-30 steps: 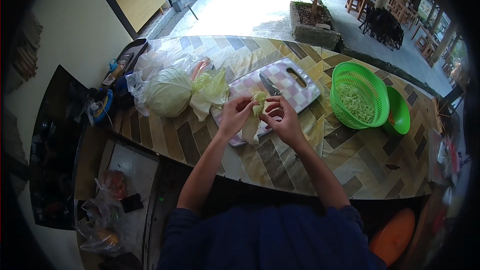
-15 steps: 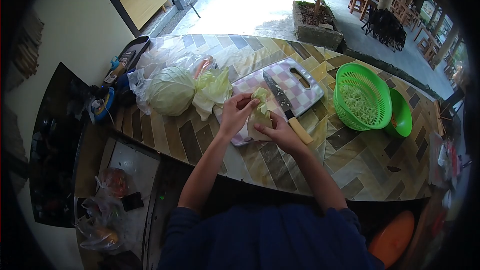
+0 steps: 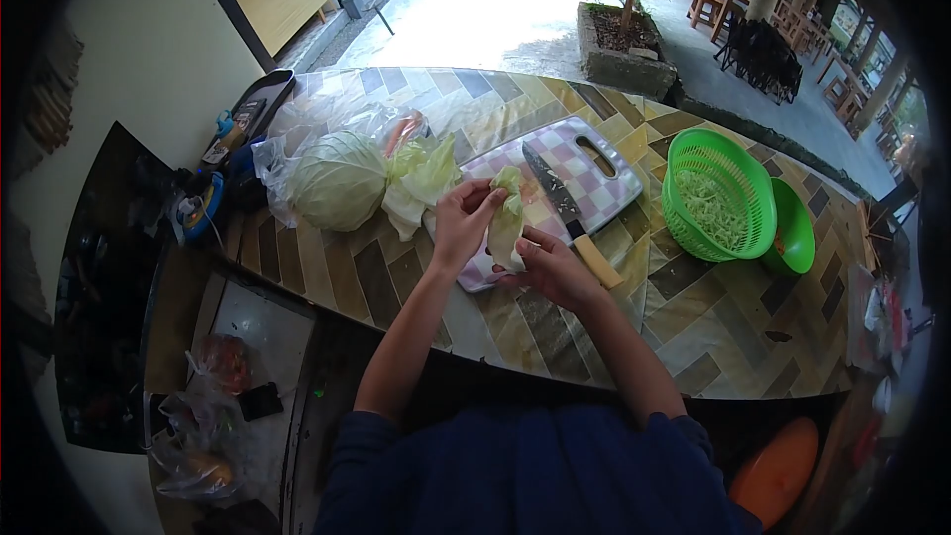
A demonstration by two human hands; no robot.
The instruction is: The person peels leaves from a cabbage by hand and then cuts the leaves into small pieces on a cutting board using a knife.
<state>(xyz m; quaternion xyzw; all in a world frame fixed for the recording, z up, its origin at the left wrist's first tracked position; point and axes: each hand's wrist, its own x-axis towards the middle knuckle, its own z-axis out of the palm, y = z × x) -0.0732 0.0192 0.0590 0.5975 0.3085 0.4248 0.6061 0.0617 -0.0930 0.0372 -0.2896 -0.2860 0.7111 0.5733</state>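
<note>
Both my hands hold a pale green cabbage leaf (image 3: 506, 228) over the front of a pink-and-white checked cutting board (image 3: 606, 200). My left hand (image 3: 464, 226) pinches its upper left side. Lower down, my right hand (image 3: 557, 272) grips the right edge. A knife (image 3: 557, 193) with a light wooden handle lies across the board, its handle toward me, with small cabbage bits on the blade. Left of the board rests a whole cabbage (image 3: 340, 181), partly in a clear plastic bag, with loose cabbage leaves (image 3: 416, 178) beside it.
A green basket (image 3: 755, 200) of shredded cabbage (image 3: 711, 208) stands on the right, against a green bowl (image 3: 795, 228). The patterned table (image 3: 693, 327) curves around me. Bagged items (image 3: 208, 436) sit on a lower shelf at left. An orange round object (image 3: 781, 471) is low at right.
The leaf has turned more upright and narrower between my hands. My right hand has shifted its hold slightly to the right and down along the leaf's edge.
</note>
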